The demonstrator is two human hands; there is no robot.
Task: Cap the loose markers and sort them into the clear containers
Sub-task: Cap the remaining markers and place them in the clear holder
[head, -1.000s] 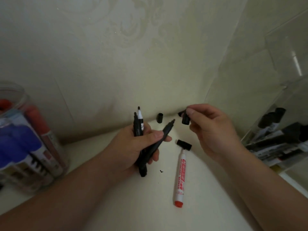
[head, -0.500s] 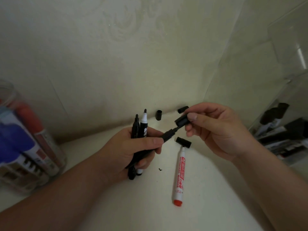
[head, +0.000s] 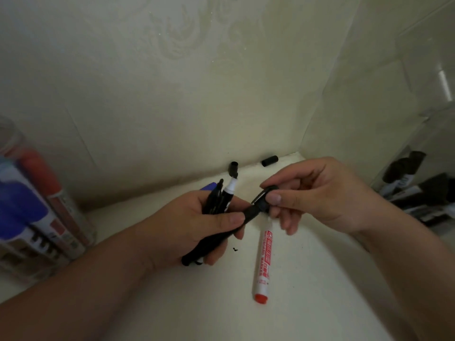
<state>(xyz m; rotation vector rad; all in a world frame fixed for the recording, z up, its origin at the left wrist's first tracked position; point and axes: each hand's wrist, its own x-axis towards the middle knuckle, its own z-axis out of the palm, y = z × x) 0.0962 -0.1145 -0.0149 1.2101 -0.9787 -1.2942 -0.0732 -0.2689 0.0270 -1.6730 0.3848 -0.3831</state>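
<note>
My left hand [head: 197,225] grips a bundle of black markers [head: 221,200]; two uncapped tips stick up, one on a white-collared marker. A third black marker [head: 248,214] points right from under my left thumb. My right hand [head: 317,195] pinches a black cap [head: 264,200] that sits on that marker's tip. A red-and-white whiteboard marker [head: 263,259] lies on the white surface below my hands, its upper end hidden by my right fingers. Two loose black caps [head: 234,167] [head: 270,160] lie by the wall.
A clear round container [head: 64,215] with blue and red markers stands at the left. A clear box [head: 418,193] with black markers is at the right edge. Patterned walls meet in a corner behind the caps. A small black speck [head: 235,249] lies on the surface.
My right hand brought the black cap from near the wall down onto the tip of the marker held out by my left hand. The view shifted slightly downward.
</note>
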